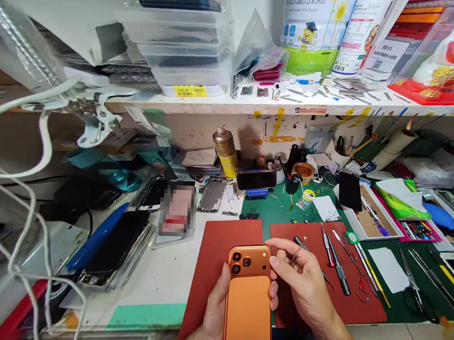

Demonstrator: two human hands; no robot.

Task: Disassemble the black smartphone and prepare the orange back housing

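Note:
My left hand (pixel 216 304) is wrapped round an orange phone (pixel 249 313), its back facing up with the dark camera lenses at the top. Fingertips of that hand curl round the phone's right edge. At the phone's upper right corner is my right hand (pixel 301 280), its index finger and thumb close together by the edge. Something thin and metallic shows among its bent fingers, too small to name. Under the phone lie two reddish-brown mats (pixel 216 261). A dark slim tool (pixel 326 279) lies partly hidden behind my right hand.
Right of my hands lie a dark-handled tool (pixel 339 272), tweezers (pixel 344 243) and black-handled scissors (pixel 414 291). A phone (pixel 257 180) stands propped at the back. Black-screened phones (pixel 116 248) lie left. White cables (pixel 29 230) hang at the far left, and a shelf (pixel 253 106) crosses above.

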